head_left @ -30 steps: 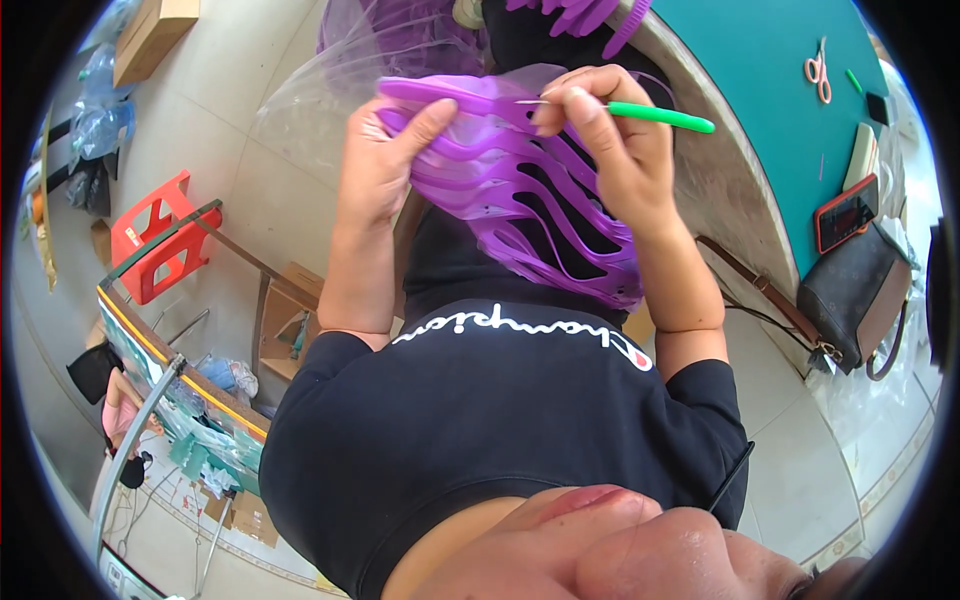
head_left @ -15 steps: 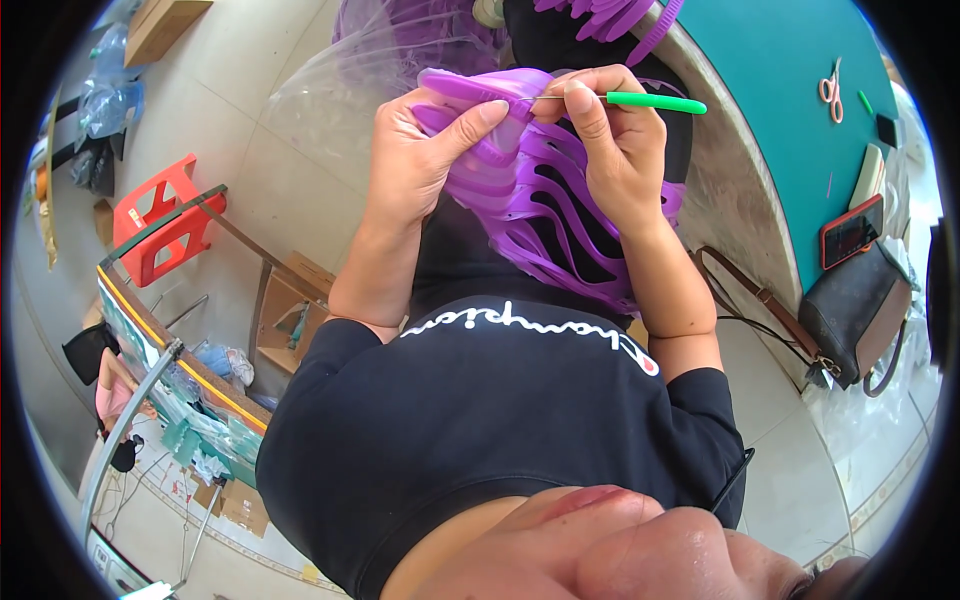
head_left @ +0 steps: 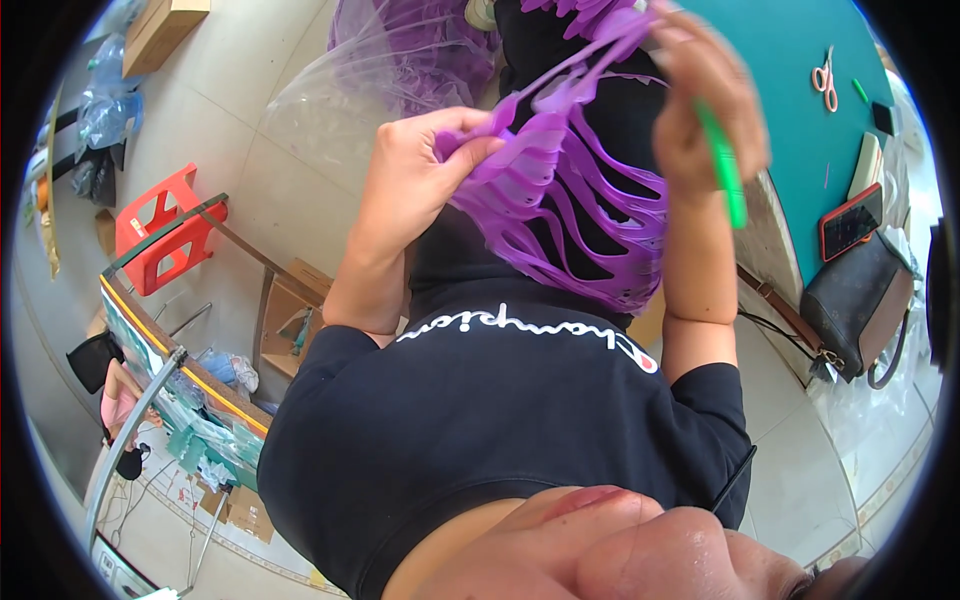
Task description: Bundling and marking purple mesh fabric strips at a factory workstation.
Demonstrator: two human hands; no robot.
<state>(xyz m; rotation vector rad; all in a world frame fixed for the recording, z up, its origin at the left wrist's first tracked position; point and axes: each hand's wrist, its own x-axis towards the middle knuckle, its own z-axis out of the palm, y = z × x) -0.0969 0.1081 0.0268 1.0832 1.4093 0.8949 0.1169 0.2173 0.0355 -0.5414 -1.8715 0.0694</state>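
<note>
A soft purple strappy piece with long cut-outs lies across my lap, its upper end raised. My left hand is closed, pinching that end between thumb and fingers. Up and to the right, my right hand is smeared by motion. Its fingertips pull a purple strap taut, away from the left hand. Also in the right hand is an awl-like tool with a green handle, pointing down along the wrist; the metal shaft does not show.
More purple strappy pieces lie in a clear plastic bag, and others at the table edge. The green-topped table holds scissors and a phone. A dark handbag sits at right, a red stool at left.
My right hand has moved up and right, away from the left, stretching a strap out. The green handle has swung from level to pointing down. The left hand has hardly moved.
</note>
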